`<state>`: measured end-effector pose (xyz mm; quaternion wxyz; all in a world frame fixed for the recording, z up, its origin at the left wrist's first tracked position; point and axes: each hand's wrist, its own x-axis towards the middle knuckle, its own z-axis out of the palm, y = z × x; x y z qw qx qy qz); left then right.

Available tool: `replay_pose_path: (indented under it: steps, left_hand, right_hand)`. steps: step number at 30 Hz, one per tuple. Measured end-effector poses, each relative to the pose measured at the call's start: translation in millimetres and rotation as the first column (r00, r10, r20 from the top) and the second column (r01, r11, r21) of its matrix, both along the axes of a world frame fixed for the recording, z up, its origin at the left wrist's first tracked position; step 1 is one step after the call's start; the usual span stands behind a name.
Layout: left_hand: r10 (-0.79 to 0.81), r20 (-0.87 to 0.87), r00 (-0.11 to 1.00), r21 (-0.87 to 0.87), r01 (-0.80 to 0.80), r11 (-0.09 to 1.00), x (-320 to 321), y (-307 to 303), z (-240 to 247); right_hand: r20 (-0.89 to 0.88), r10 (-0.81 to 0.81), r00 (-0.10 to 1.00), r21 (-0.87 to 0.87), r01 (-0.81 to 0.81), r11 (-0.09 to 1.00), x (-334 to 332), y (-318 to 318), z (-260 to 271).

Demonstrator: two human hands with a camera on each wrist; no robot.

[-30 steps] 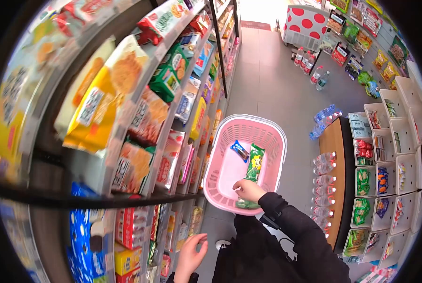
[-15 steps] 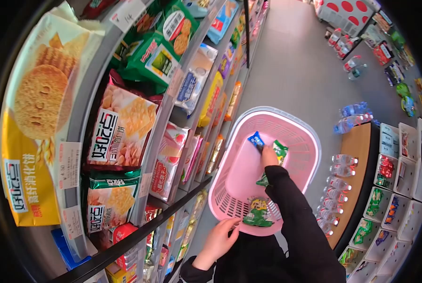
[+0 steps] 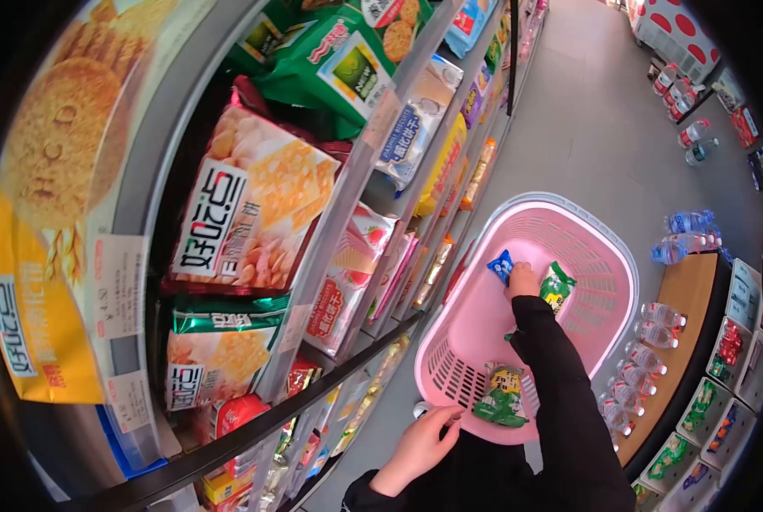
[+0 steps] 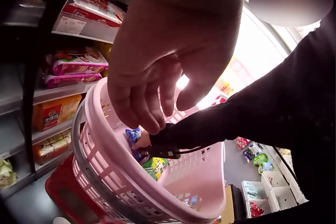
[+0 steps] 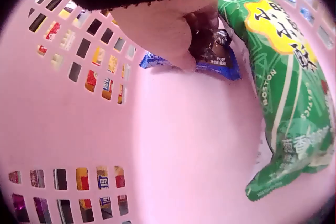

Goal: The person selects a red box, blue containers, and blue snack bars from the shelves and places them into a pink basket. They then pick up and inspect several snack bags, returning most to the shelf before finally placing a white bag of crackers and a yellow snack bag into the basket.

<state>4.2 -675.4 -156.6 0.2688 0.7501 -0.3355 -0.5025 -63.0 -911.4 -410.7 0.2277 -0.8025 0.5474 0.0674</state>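
A pink plastic basket [image 3: 475,341] with slotted walls stands in front of the person. Inside, the right hand [image 3: 525,280] pinches a small blue snack packet [image 5: 216,53] with a dark middle, near the basket's far end. Beside it lies a long green snack packet [image 5: 286,77] with a yellow patch, partly behind the sleeve in the head view. Another green packet [image 3: 502,399] rests at the near end of the basket. The left hand [image 3: 420,445] hangs by the basket's near left rim, fingers loosely bent and holding nothing.
Shelves of packaged biscuits [image 3: 258,205] line the left side, with a dark rail [image 3: 253,431] across them. Water bottles [image 3: 633,375] stand along a wooden ledge [image 3: 687,299] to the right, next to white snack bins [image 3: 705,410]. Grey floor [image 3: 560,119] stretches ahead.
The right hand has moved from the basket's near end to the blue packet at the far end. The left hand has come up closer to the rim. The head view has shifted left towards the shelves.
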Motion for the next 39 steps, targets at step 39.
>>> replay_pose_path:
  steps: [39]
  left_hand:
    - [0.278,-0.880,0.384,-0.208,-0.840,0.501,-11,459,47]
  right_hand:
    - [0.479,0.763,-0.435,-0.271,-0.899,-0.343,62,494,396]
